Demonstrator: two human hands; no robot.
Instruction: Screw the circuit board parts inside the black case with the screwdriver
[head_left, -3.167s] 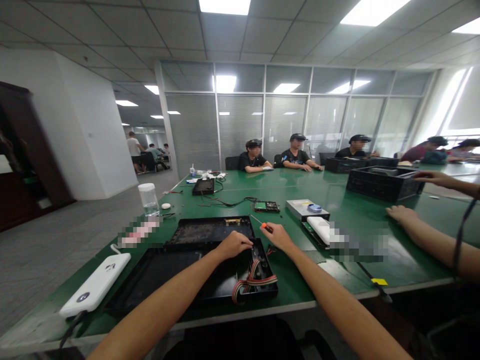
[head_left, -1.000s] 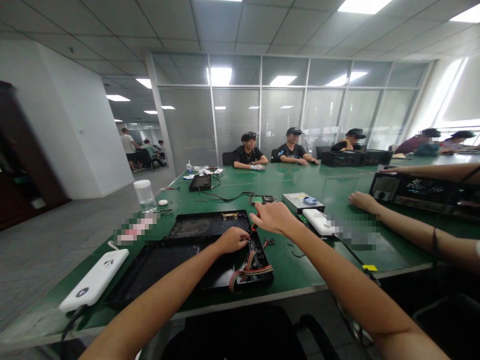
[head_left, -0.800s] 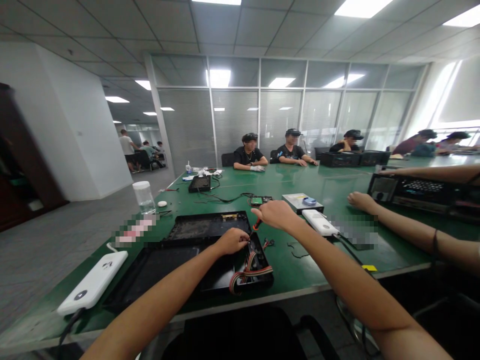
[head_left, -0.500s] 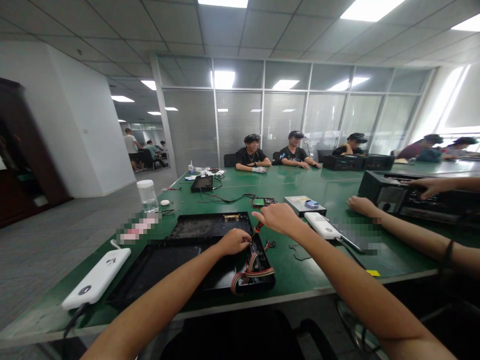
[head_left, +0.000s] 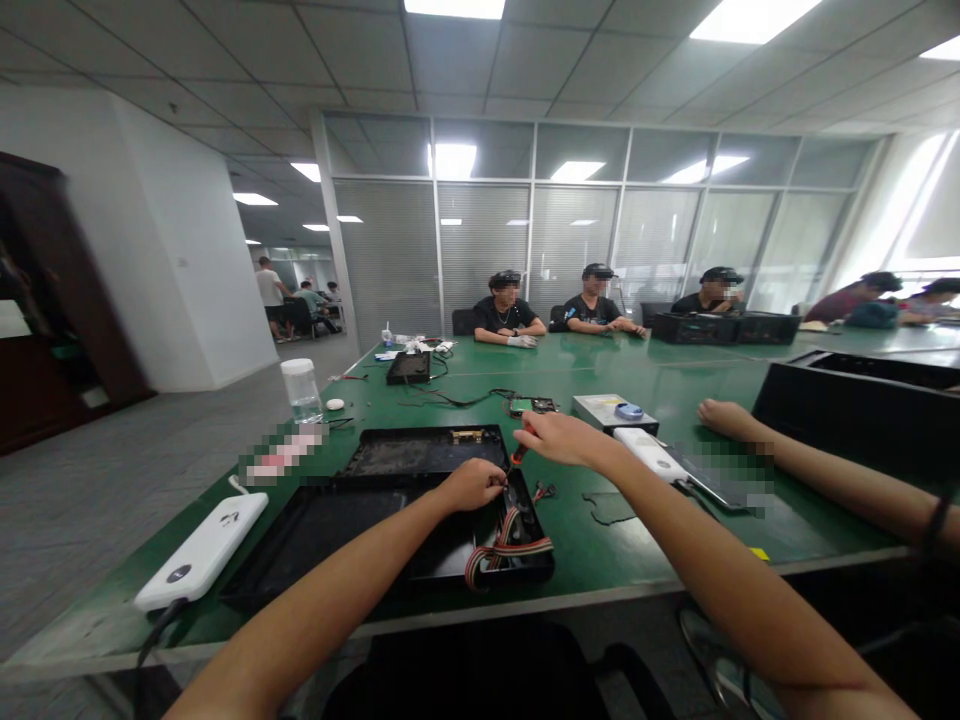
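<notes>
My right hand [head_left: 562, 440] is closed round the handle of a small red and black screwdriver [head_left: 517, 456], which points down into the right part of an open black metal case [head_left: 330, 515]. Close by its tip, my left hand [head_left: 474, 485] rests over the case with thumb and fingers pinched together. What they pinch is too small to make out. A multicoloured ribbon cable [head_left: 525, 547] loops over the case's near right corner. Behind, a black panel with a brass-coloured part [head_left: 466, 436] lies against the case.
White power banks [head_left: 202, 550] lie left and right on the green table [head_left: 480, 385]. A clear jar [head_left: 302, 392] stands at left. A silver box [head_left: 600, 410] carries a blue roll. At right, a neighbour's arm [head_left: 810, 465] rests beside a black computer case [head_left: 862, 410]. Several people sit opposite.
My hands and the screwdriver hold nearly the same place over the case. The view has shifted slightly. At right, the neighbour's computer case has been turned and the hand on it is gone from view.
</notes>
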